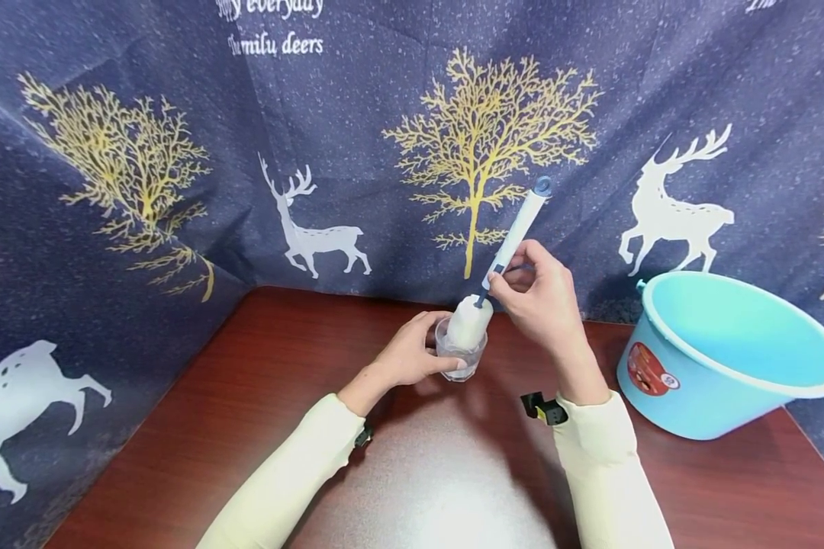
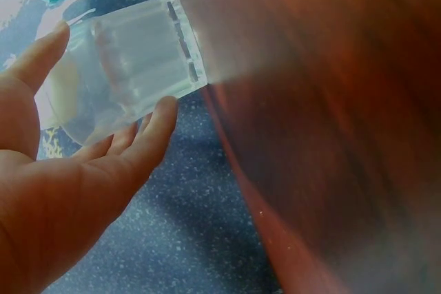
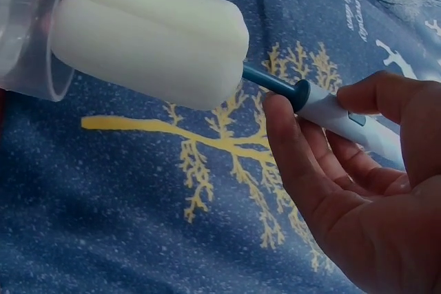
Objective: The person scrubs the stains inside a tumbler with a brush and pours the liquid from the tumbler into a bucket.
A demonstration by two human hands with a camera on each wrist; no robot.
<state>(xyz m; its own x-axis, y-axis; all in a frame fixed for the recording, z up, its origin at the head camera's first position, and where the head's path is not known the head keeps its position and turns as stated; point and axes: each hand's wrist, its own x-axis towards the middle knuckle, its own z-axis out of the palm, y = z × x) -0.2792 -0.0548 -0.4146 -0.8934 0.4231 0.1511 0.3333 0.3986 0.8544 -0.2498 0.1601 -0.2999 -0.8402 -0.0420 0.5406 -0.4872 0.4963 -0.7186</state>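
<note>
Sleeves; cup and brush in hands

Clear cup, sponge brush tilted, partly inside

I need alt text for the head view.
A person's left hand holds a clear cup while the right hand holds a brush, its white sponge partly inside the cup. A blue bucket stands on the table at right.
</note>
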